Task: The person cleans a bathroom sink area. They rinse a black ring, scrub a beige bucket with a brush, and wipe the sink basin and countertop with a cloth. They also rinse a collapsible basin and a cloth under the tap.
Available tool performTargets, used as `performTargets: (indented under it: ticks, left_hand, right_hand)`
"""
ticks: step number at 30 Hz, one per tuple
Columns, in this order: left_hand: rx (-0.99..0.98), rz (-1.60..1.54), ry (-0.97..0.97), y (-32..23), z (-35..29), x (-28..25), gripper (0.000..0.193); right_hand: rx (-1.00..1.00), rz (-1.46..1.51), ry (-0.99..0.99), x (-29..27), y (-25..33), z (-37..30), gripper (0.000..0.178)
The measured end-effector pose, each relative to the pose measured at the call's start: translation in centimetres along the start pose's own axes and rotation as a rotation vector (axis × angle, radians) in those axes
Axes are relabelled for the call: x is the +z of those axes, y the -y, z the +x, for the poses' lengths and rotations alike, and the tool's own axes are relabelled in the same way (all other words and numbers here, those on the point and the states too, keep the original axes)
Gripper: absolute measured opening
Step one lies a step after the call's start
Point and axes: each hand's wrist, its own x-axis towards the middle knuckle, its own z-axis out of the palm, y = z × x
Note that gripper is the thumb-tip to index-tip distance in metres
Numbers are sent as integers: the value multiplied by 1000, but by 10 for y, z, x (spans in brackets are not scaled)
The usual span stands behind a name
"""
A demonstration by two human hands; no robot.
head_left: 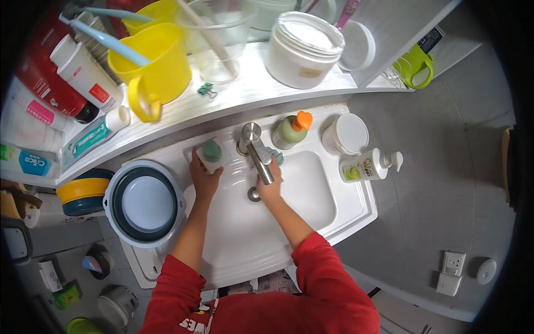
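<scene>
At the sink's back left corner my left hand [204,173] grips a small whitish soap dish [213,162] with a green oval soap bar [212,150] on it. My right hand [271,186] reaches beneath and beside the metal faucet [260,161], which hides part of its fingers. A crumpled grey-green cloth [277,157] shows at its fingertips, and the hand appears closed on it. Both forearms, in red sleeves, extend over the white sink basin [239,234]. Below the faucet is the round metal drain [253,194].
On the sink's back ledge are a green pump bottle [288,133] with an orange top, a white tub [346,134] and a white pump bottle [364,167]. A collapsible basin [146,205] rests at the left. The shelf [245,97] above holds yellow cups [158,61], tubes and jars.
</scene>
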Motion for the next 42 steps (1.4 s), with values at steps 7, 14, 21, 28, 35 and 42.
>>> performTargets:
  ticks: [7, 14, 21, 28, 35, 42]
  left_hand:
    - [-22, -40, -159, 29, -14, 8, 88]
    - [-243, 13, -22, -9, -126, 8, 49]
    - [-433, -141, 164, -9, -210, 4, 27]
    - [-482, -172, 213, -25, -225, 14, 22]
    - [-469, -176, 235, -36, -227, 26, 19]
    - [-459, -158, 273, -49, -230, 27, 16]
  right_hand:
    - [-158, 123, 234, -30, 21, -24, 26]
    - [31, -30, -221, -105, -41, 39, 28]
    - [49, -579, -117, -66, -93, 90, 42]
    - [-44, -542, -104, -73, -107, 93, 40]
    - [-209, -360, 20, -84, -106, 79, 40]
    - [27, -181, -288, -67, -90, 113, 43]
